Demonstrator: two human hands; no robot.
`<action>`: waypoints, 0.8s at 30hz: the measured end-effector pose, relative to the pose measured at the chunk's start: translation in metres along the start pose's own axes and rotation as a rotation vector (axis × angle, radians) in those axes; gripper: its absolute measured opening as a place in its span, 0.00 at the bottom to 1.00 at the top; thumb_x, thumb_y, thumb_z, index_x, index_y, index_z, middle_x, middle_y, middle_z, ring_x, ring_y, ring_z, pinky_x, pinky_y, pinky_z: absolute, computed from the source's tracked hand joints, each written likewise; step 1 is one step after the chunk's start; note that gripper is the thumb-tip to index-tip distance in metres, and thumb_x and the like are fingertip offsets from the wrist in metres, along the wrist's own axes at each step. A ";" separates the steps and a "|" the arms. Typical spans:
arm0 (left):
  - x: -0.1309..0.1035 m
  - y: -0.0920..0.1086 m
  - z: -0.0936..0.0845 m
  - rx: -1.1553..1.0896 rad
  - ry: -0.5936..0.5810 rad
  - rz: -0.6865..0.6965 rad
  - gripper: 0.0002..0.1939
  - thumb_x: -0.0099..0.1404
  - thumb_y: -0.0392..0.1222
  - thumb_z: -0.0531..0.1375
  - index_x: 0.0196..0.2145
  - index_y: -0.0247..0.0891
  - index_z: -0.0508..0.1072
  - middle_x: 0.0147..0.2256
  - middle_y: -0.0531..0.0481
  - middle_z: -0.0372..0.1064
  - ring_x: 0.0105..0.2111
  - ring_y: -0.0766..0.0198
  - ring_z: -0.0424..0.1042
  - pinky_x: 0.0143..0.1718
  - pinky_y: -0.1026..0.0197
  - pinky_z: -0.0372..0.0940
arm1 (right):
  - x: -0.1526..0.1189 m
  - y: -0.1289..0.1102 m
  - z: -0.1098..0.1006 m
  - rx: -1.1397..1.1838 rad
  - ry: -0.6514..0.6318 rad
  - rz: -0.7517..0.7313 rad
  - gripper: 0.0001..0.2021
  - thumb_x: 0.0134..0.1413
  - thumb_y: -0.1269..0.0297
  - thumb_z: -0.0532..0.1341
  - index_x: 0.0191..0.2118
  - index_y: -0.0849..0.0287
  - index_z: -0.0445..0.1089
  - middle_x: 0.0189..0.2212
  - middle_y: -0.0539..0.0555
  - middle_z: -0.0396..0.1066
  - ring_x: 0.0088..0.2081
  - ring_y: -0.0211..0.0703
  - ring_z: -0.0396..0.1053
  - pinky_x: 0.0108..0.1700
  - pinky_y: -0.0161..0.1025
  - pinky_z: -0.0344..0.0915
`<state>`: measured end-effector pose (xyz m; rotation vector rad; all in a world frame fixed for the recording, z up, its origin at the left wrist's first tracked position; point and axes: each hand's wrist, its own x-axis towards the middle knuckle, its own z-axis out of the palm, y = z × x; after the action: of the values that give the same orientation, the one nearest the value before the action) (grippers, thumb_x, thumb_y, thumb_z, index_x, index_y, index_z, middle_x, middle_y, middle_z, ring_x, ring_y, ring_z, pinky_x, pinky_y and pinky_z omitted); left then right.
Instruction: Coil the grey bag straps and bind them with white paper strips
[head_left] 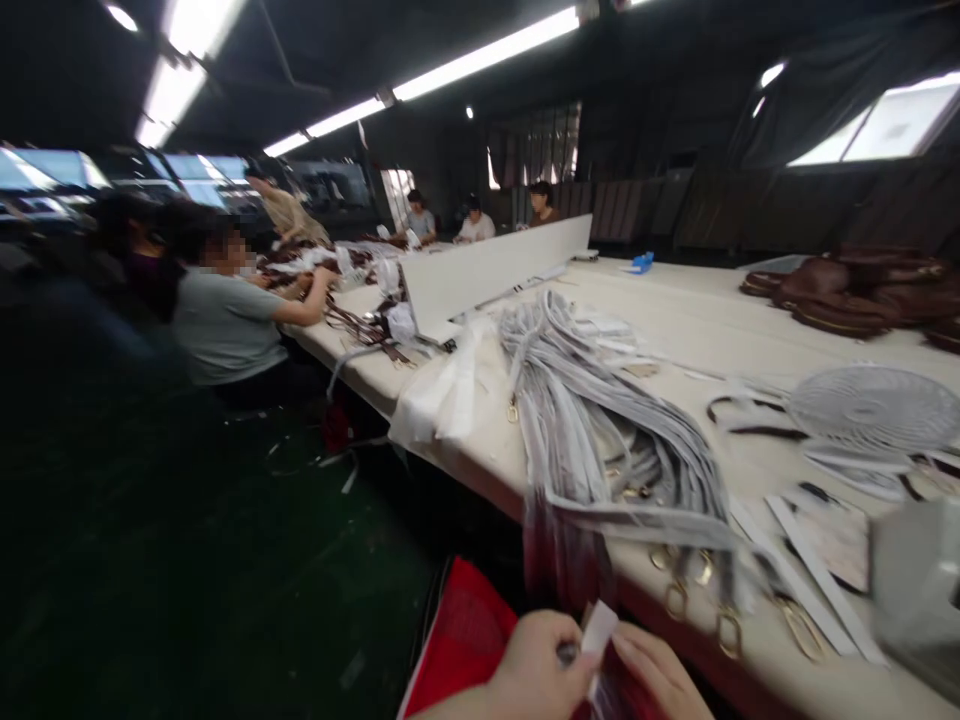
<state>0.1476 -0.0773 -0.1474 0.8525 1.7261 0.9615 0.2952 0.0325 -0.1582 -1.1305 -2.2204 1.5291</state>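
Note:
At the bottom centre, my left hand (536, 665) is closed with its fingers around a white strip (600, 628); a small dark round thing shows between the fingers. My right hand (660, 672) is beside it, its fingers pressed on a dark red strap in clear wrap (622, 690) just below the strip. In front of both hands, a pile of grey-wrapped straps (570, 430) with gold metal rings (729, 633) lies across the table and hangs over its edge. Red fabric (469, 620) is under my left hand.
A long cream table (690, 300) carries a white upright panel (499, 270), a round mesh fan cover (874, 405), brown bags (862, 290) and white strips (825, 580). A person in a grey shirt (232, 320) works at the left; several others sit farther back.

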 end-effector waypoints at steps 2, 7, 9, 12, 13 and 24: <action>0.002 0.001 0.004 0.183 0.062 0.065 0.12 0.62 0.46 0.60 0.26 0.36 0.74 0.28 0.49 0.71 0.32 0.60 0.68 0.34 0.59 0.59 | -0.005 0.001 -0.001 0.191 -0.131 -0.064 0.29 0.55 0.38 0.56 0.36 0.63 0.78 0.35 0.60 0.77 0.39 0.57 0.73 0.42 0.48 0.70; -0.006 0.017 0.000 0.223 0.085 0.108 0.06 0.58 0.42 0.61 0.31 0.39 0.67 0.29 0.50 0.71 0.31 0.61 0.69 0.33 0.61 0.58 | 0.002 -0.007 0.003 0.274 -0.128 -0.004 0.23 0.51 0.44 0.65 0.28 0.64 0.78 0.26 0.56 0.75 0.32 0.48 0.69 0.36 0.41 0.64; -0.010 0.020 -0.002 0.176 0.084 0.092 0.11 0.57 0.42 0.61 0.35 0.40 0.62 0.28 0.52 0.69 0.29 0.62 0.68 0.31 0.62 0.58 | 0.002 -0.008 0.001 0.301 -0.155 -0.001 0.21 0.50 0.46 0.66 0.28 0.63 0.78 0.26 0.54 0.75 0.31 0.46 0.68 0.35 0.39 0.62; -0.011 0.020 -0.003 0.138 0.051 0.110 0.12 0.58 0.43 0.61 0.35 0.42 0.58 0.26 0.55 0.68 0.27 0.64 0.67 0.29 0.63 0.57 | 0.002 -0.006 -0.001 0.357 -0.201 0.035 0.19 0.47 0.47 0.68 0.26 0.63 0.77 0.24 0.52 0.74 0.29 0.44 0.67 0.35 0.39 0.62; -0.011 0.019 -0.004 0.130 0.039 0.118 0.12 0.59 0.43 0.61 0.35 0.42 0.58 0.26 0.55 0.68 0.27 0.64 0.67 0.29 0.63 0.56 | 0.003 -0.005 -0.001 0.372 -0.216 0.049 0.19 0.47 0.47 0.68 0.26 0.63 0.77 0.24 0.52 0.74 0.28 0.44 0.67 0.34 0.39 0.62; -0.015 0.011 -0.009 0.115 -0.036 0.210 0.11 0.60 0.38 0.59 0.38 0.41 0.59 0.29 0.55 0.70 0.30 0.64 0.69 0.33 0.62 0.58 | 0.013 -0.011 -0.001 0.524 -0.375 0.098 0.18 0.39 0.54 0.73 0.28 0.62 0.69 0.23 0.46 0.67 0.26 0.36 0.61 0.31 0.33 0.58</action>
<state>0.1452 -0.0870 -0.1293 1.1373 1.6976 0.9843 0.2821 0.0402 -0.1513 -0.8493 -1.7882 2.3403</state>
